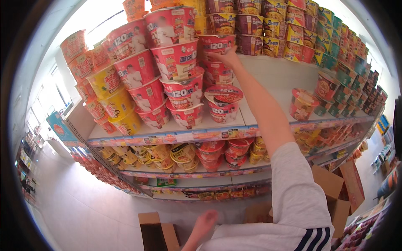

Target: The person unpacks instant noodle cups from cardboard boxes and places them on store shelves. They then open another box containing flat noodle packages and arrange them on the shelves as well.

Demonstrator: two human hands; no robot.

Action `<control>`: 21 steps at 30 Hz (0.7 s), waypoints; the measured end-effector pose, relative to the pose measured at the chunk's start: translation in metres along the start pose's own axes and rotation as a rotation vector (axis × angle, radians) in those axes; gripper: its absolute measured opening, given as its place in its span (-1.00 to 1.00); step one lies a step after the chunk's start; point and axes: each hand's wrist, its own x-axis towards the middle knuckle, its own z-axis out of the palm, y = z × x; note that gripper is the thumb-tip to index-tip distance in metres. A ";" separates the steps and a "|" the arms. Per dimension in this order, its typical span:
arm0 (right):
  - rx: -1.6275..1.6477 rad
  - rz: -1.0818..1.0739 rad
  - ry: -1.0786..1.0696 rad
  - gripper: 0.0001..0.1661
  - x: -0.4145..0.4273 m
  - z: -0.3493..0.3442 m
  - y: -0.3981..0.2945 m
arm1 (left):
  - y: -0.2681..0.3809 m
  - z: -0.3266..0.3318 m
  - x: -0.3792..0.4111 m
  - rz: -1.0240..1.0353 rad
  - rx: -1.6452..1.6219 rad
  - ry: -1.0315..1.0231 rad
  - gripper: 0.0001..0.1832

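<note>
My right hand (226,59) reaches up to the top shelf and grips a red instant noodle bowl (216,44). That bowl is level with the top of a stack, and another red bowl (219,73) is beneath it. In front of this stack a single red bowl (223,108) rests on the shelf, its printed lid in view. Taller stacks of matching red bowls (177,59) rise just to the left. Low in the view, my left hand (205,221) hangs with curled fingers. It is slightly blurred, and nothing shows in it.
Purple bowls (250,25) and teal ones (342,75) are stacked behind and to the right. Yellow bowls (125,108) stand at the left end of the top shelf (270,78). Below are lower shelves (201,172) of noodles. Open cardboard boxes (158,232) (328,185) are on the floor.
</note>
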 end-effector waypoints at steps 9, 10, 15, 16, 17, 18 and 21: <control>-0.216 -0.360 -0.658 -0.18 -0.239 -0.241 -0.075 | 0.083 0.080 0.032 0.477 0.302 -0.012 -0.65; -0.315 -0.348 -0.713 -0.22 -0.281 -0.288 -0.070 | 0.098 0.101 0.037 0.513 0.295 -0.007 -0.65; -0.405 0.358 -0.216 -0.24 -0.489 -0.496 0.028 | 0.152 0.202 0.060 0.661 0.295 -0.134 -0.54; -0.557 0.429 0.010 -0.18 -0.536 -0.532 0.068 | 0.167 0.226 0.063 0.687 0.333 -0.142 -0.52; -0.772 0.499 0.094 -0.05 -0.577 -0.561 0.083 | 0.170 0.255 0.072 0.671 0.408 -0.187 -0.41; -0.961 0.555 0.166 0.09 -0.613 -0.576 0.092 | 0.172 0.277 0.080 0.644 0.503 -0.213 -0.29; -1.177 0.905 -0.085 0.34 -0.697 -0.568 0.133 | 0.145 0.325 0.093 0.390 0.914 -0.170 -0.02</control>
